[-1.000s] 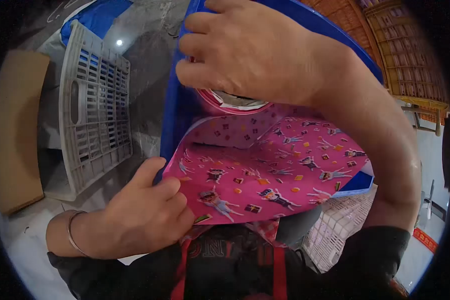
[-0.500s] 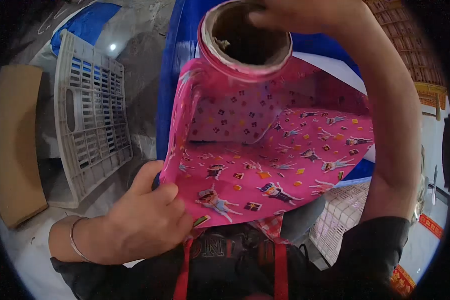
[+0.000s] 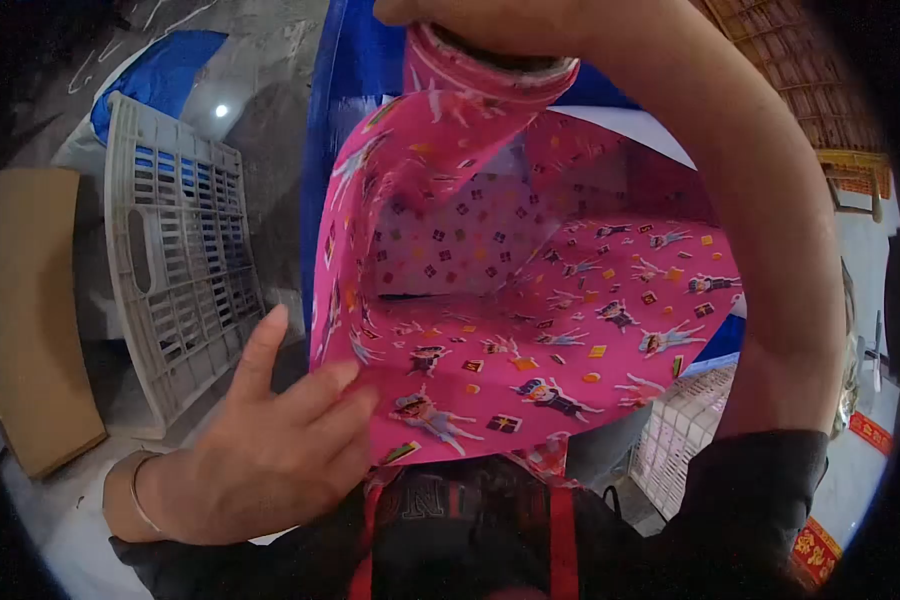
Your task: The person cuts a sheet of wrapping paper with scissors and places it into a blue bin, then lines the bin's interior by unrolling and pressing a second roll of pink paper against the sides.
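A roll of pink wrapping paper printed with cartoon figures and gift boxes stands at the top of the view. My right hand grips its end from above, covering most of the tube's opening. From the roll a wide sheet of the pink paper curves down toward my lap, its paler inner side showing in the middle. Beside the sheet's left edge, my left hand is off the paper's corner, thumb raised and fingers loosely bent, holding nothing.
To the left, a white plastic crate leans on its side beside a cardboard piece. Blue material lies behind the paper. A woven basket is at upper right, and another white crate sits at lower right.
My left hand has let go of the paper's left edge and its thumb has lifted. The roll has tipped and moved up, and my right hand has shifted left over its opening.
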